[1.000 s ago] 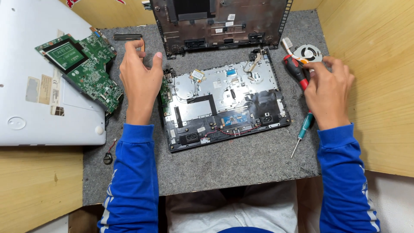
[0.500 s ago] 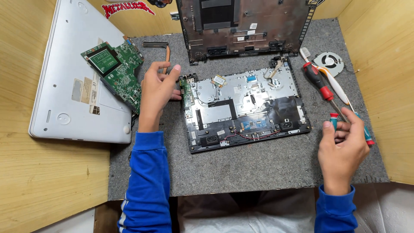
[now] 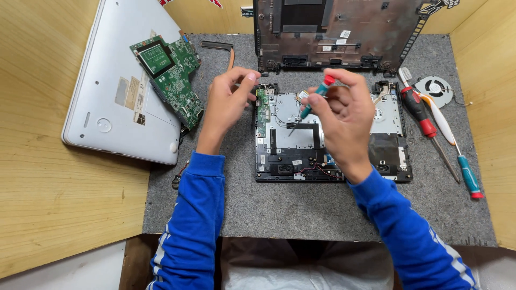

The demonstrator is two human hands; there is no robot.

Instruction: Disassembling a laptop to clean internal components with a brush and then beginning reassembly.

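- The right hand (image 3: 344, 115) holds a small teal screwdriver (image 3: 314, 99) with a red cap; the fingers are closed around its handle, and the thin tip points down and left onto the metal plate of the open chassis (image 3: 330, 137). I judge it is held so upright because the tip must stand straight on a screw.
- The left hand (image 3: 228, 102) is above the left far corner of the chassis. Its thumb and first finger are pinched narrow together, as if to hold something very small; I cannot tell if anything is between them.
- The chassis lies in the middle of the grey mat (image 3: 301, 209), near the person, so both hands reach it easily.
- The dark bottom cover (image 3: 333, 32) stands at the far edge of the mat, just behind the chassis, out of the way.
- The green board (image 3: 169, 75) lies to the left, partly on the white lid (image 3: 115, 91) and partly on the mat; it seems to be put aside there.
- At the right, well apart from the hands, lie a red screwdriver (image 3: 424, 123), a toothbrush (image 3: 430, 104), a second teal screwdriver (image 3: 467, 177) and a fan (image 3: 435, 88). They lie beside the working hand, I think to be taken quickly.
- A copper heat pipe (image 3: 223, 48) lies far left on the mat.
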